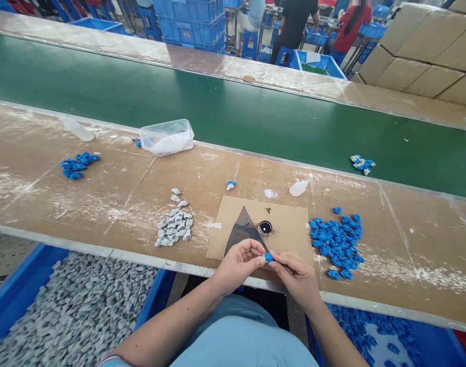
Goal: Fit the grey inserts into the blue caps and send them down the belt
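Just over the table's front edge, my left hand [239, 261] pinches a small grey piece, partly hidden by its fingers. My right hand [297, 275] grips a small blue piece [268, 257] that touches the grey one. Behind the hands lies a cardboard sheet [290, 216] with a dark triangular sheet [243, 227] and a small round dish of dark liquid [264, 228]. Left of the cardboard is a pile of grey pieces [175, 227]; to its right is a pile of blue pieces [338, 239].
A clear plastic box [167, 138] and a white bottle [299, 187] stand near the green conveyor belt [225, 104]. A blue-and-grey piece [231, 185] lies behind the cardboard. Bins of grey pieces [80, 306] and blue pieces [393, 348] flank me below the table. People sit beyond the belt.
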### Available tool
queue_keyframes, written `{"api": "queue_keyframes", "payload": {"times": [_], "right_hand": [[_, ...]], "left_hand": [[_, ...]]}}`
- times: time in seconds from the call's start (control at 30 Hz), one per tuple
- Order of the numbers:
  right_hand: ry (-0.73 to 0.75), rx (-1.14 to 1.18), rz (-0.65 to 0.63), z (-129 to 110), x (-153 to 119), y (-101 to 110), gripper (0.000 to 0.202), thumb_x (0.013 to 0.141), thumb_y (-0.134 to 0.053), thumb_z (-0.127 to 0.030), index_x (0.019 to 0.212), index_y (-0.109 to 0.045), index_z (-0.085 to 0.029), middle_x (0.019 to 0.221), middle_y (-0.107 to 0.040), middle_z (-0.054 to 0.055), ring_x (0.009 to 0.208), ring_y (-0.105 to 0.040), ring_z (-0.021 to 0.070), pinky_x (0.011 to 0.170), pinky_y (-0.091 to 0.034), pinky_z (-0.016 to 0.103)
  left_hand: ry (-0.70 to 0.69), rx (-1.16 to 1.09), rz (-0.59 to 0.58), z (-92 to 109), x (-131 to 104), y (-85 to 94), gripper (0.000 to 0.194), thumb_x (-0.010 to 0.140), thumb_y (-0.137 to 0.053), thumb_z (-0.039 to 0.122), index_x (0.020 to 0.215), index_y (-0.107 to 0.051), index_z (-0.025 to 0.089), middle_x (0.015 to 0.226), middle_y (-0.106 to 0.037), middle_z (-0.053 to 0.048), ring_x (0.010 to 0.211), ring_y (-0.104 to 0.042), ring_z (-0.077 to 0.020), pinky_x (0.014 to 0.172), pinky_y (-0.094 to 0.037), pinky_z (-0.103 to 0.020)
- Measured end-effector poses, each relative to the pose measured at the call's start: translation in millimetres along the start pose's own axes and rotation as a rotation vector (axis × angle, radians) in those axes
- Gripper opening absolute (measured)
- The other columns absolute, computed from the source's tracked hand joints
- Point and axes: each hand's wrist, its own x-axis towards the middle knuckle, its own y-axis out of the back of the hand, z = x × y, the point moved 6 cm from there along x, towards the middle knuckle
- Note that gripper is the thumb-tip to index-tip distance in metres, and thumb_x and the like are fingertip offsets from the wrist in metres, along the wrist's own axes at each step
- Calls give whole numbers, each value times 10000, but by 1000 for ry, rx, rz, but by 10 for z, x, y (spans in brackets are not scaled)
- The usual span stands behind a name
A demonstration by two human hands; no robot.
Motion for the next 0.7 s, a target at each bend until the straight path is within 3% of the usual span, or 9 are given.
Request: {"api": "queue_keyframes", "payload": {"times": [0.1, 0.17, 0.3, 0.37, 0.47, 0.57, 0.7], "right_hand": [[53, -107, -101, -42, 22, 60, 198, 850, -614, -242, 1010, -725, -273, 876, -750, 40, 759, -698, 162, 679, -580, 275], [67, -238, -72, -25, 39, 255, 199, 871, -582, -278, 1019, -715, -269, 881, -744, 40, 752, -687, 162, 691, -565, 285], [-25, -693, 196, 150, 16, 893, 261, 883, -528, -411, 883, -714, -228, 764, -714, 62, 660, -632, 188, 637, -519, 331], [-63, -868, 203, 282, -19, 1075, 383, 861, -496, -533, 827, -703, -212, 719, -694, 77, 614, -604, 207, 594, -494, 353], [-40, -974, 160, 475, -73, 1135, 492, 856, -405, -618, 784, -686, -221, 730, -689, 97, 635, -608, 240, 590, -481, 379], [2, -962, 131, 637, -99, 1109, 473, 862, -368, -602, 807, -671, -242, 725, -685, 93, 660, -625, 262, 609, -484, 403], [-10, -876, 131, 693, -81, 1195, 423, 835, -416, -587, 899, -668, -253, 763, -678, 92, 640, -623, 269, 622, -488, 433]], "left_hand": [[-2, 65, -40, 63, 7, 3, 358, 653, -778, 374, 870, -585, 164, 767, -627, -5, 733, -601, -117, 749, -488, -268], [-47, 144, -9, 199, 45, 103, 329, 663, -760, 367, 864, -591, 169, 788, -640, -17, 759, -611, -133, 746, -497, -275], [-228, 373, 235, 638, 269, 527, 234, 685, -709, 316, 833, -598, 174, 811, -654, -26, 794, -620, -156, 770, -508, -297], [-305, 524, 376, 848, 426, 704, 163, 696, -678, 254, 815, -599, 175, 797, -651, -20, 780, -617, -158, 779, -503, -306], [-332, 708, 532, 1042, 644, 818, 74, 713, -611, 121, 766, -586, 167, 754, -645, -26, 740, -621, -161, 769, -503, -317], [-348, 788, 565, 1132, 779, 835, 163, 730, -560, 35, 830, -603, 156, 844, -673, -56, 768, -642, -160, 760, -512, -303], [-395, 886, 662, 1261, 643, 1022, 249, 726, -580, 22, 930, -626, 156, 1026, -662, -97, 896, -634, -196, 852, -489, -333]]}}
